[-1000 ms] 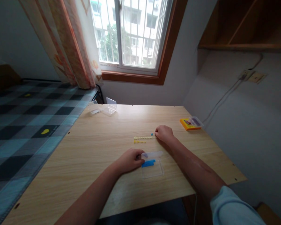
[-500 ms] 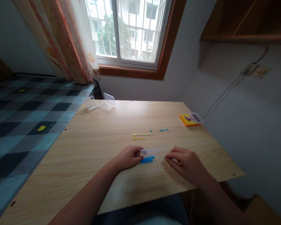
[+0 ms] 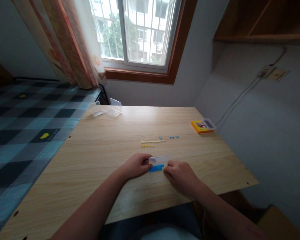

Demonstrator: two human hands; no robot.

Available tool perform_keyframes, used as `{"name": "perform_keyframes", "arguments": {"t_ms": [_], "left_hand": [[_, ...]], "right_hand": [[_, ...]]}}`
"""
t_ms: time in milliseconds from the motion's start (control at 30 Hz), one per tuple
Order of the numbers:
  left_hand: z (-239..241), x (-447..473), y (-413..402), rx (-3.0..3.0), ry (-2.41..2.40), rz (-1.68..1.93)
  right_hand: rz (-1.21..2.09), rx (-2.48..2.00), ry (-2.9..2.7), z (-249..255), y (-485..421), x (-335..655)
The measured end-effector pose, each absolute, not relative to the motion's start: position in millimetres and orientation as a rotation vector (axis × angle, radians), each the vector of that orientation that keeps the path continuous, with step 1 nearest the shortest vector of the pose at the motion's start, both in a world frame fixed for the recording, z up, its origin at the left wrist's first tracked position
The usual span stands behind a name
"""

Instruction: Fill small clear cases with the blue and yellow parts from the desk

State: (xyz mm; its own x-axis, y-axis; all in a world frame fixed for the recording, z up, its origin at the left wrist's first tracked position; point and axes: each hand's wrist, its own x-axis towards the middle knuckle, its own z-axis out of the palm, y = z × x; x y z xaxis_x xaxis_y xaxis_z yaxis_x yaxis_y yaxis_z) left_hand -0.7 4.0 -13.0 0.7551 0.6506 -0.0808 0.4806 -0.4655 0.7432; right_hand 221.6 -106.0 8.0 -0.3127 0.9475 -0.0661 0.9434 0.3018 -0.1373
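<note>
A shallow clear plastic case (image 3: pixel 156 179) lies on the table before me, with rows of small blue pieces (image 3: pixel 156 168) packed side by side in it. My left hand (image 3: pixel 139 165) grips the case's left edge, thumb over the rim by the blue rows. Over the right part of the case, my right hand (image 3: pixel 177 172) is closed in a pinch, fingertips down at the right end of the lower blue row. What sits between those fingertips is hidden now; a bit of blue showed there a moment ago.
Beyond the case lie a row of cream pieces (image 3: pixel 152 142), a shorter yellow row (image 3: pixel 147 146) and several loose blue pieces (image 3: pixel 172 137). An orange-and-yellow box (image 3: pixel 202 127) stands at the right edge of the wooden table (image 3: pixel 95 166). Clear containers (image 3: pixel 113 109) stand at the far left corner.
My right hand has moved left and in over the case, bringing its pinched fingertips to the end of the lower blue row. The left hand keeps its grip on the case.
</note>
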Motion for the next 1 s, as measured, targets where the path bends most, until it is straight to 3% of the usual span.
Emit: {"name": "perform_keyframes", "arguments": {"t_ms": [333,1000], "left_hand": [[-13.4,-0.4,3.1,2.145,0.844,0.279],[-12.7,-0.9,3.4,2.140,0.830,0.279]], "right_hand": [[0.376,-1.862,-2.332,14.3,-124.1,225.7],[0.352,-1.932,-2.222,4.8,-112.7,214.6]]}}
